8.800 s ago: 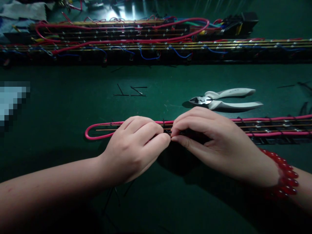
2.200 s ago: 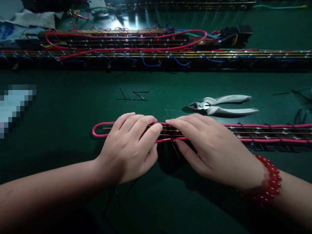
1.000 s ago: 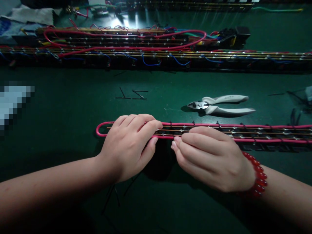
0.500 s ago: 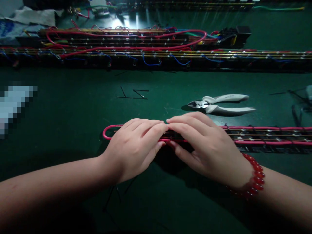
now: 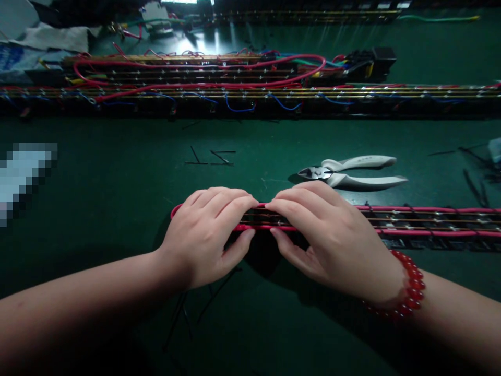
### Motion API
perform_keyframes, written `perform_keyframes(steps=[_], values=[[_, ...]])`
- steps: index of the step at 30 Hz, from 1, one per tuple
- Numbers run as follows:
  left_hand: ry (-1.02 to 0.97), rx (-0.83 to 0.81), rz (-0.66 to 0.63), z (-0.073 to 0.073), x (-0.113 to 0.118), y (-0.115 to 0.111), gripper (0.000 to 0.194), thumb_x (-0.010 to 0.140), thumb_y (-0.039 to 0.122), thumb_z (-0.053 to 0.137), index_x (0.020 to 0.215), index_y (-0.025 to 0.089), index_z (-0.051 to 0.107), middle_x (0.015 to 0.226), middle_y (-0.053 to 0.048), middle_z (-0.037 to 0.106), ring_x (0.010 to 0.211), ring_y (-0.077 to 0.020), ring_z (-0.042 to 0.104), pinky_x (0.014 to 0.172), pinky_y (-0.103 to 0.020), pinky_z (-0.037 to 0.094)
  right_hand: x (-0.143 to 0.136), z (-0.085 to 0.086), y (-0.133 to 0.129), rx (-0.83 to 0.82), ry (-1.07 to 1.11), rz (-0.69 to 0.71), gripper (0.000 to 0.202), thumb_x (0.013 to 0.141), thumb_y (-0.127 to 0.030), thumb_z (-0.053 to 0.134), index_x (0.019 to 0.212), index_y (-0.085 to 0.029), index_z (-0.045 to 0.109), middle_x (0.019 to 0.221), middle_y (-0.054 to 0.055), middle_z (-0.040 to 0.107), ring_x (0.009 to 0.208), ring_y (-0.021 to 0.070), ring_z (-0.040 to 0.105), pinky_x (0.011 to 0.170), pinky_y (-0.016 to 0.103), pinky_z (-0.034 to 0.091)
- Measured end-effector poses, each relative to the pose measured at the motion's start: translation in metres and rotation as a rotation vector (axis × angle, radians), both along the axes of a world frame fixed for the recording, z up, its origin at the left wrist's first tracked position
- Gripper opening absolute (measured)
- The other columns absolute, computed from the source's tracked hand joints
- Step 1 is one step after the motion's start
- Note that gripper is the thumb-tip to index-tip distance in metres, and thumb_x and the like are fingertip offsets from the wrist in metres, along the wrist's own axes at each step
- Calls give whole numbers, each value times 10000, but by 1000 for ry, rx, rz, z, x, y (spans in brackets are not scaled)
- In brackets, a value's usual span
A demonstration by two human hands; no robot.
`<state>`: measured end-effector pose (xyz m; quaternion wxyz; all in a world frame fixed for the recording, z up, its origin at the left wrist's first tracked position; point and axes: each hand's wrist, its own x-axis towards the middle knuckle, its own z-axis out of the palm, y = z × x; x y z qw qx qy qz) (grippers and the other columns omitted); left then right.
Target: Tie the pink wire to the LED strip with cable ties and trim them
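A long narrow black strip with metal rods [image 5: 415,222] lies across the table, running off the right edge. A red cable [image 5: 434,210] follows both its long sides and loops round its left end. Near that end my left hand [image 5: 209,232] is closed over the strip, fingers on the far side and thumb on the near side. Just to its right, my right hand [image 5: 329,235], with a red bead bracelet [image 5: 413,284] at the wrist, grips strip and cable the same way. A short stretch shows between the hands; what lies under the palms is hidden.
White-handled pliers [image 5: 352,171] lie beyond my right hand. Black tie offcuts [image 5: 223,158] are scattered on the green table [image 5: 117,167]. Farther back, another wired strip [image 5: 352,96] spans the view, with a looped red cable [image 5: 195,83] on it. A blurred pale object [image 5: 23,180] is at left.
My left hand has slid left along the strip, nearer the cable loop, opening a gap between the hands. My right hand stays nearly in place. The view has tilted slightly.
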<state>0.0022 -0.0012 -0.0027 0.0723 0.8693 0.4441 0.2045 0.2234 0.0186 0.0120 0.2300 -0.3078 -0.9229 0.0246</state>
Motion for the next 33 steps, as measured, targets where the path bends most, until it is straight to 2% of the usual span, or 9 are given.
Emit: perform_keyframes(steps=[6,8,10,12,14,17,21,26,33], values=[[1,117,-33,3,-3,1,273,895,221,572,1165,180,569,1236,-108,631,1142,-263,586,957,-441,463,-1,-6,2,42,-16,17,302,899,-197,544,1150,-55,638,1058,131,694,990,265,600,864,395,524],[18,293,-136,9,-4,-4,177,870,201,596,1046,187,589,1060,-81,671,988,-242,620,868,-420,477,-1,-6,2,44,-40,11,291,910,-206,528,1141,-68,639,1052,123,702,939,258,618,793,385,532],[31,473,-321,17,-3,-12,51,850,219,620,860,218,570,754,3,628,687,-181,569,685,-367,448,-1,-6,2,44,-63,-4,279,920,-216,518,1130,-81,640,1046,116,707,886,251,631,727,379,528],[111,376,-351,22,0,-21,198,868,263,582,694,224,498,604,22,538,546,-169,482,549,-350,363,-1,-6,2,50,-72,-13,274,922,-216,518,1130,-86,640,1046,112,710,870,249,637,710,377,522],[303,201,-284,23,3,-28,268,904,322,526,659,235,463,565,16,496,500,-184,457,488,-354,300,-2,-5,1,52,-73,-7,274,923,-212,516,1131,-84,639,1047,113,711,872,247,640,711,373,519],[473,43,-204,19,4,-32,188,904,287,504,723,236,487,597,3,537,524,-211,509,496,-352,335,-2,-5,1,44,-80,-2,281,930,-219,504,1137,-83,638,1049,115,711,865,242,639,700,368,516],[593,34,-331,15,3,-29,130,864,178,493,745,229,485,592,-1,540,492,-206,490,466,-334,307,-1,-5,2,47,-84,-3,285,933,-220,500,1143,-81,633,1057,122,709,878,244,638,707,369,515],[468,122,-407,9,6,-25,162,899,161,484,747,218,472,604,14,536,504,-177,494,491,-322,316,-1,-5,2,52,-91,-3,279,931,-216,497,1135,-81,633,1052,127,710,870,243,640,694,365,512],[115,103,-406,2,3,-9,288,1010,310,443,773,191,556,601,29,582,549,-146,551,515,-308,329,-2,-5,2,51,-107,-15,281,941,-228,483,1138,-96,633,1050,126,715,864,232,635,689,349,500]])
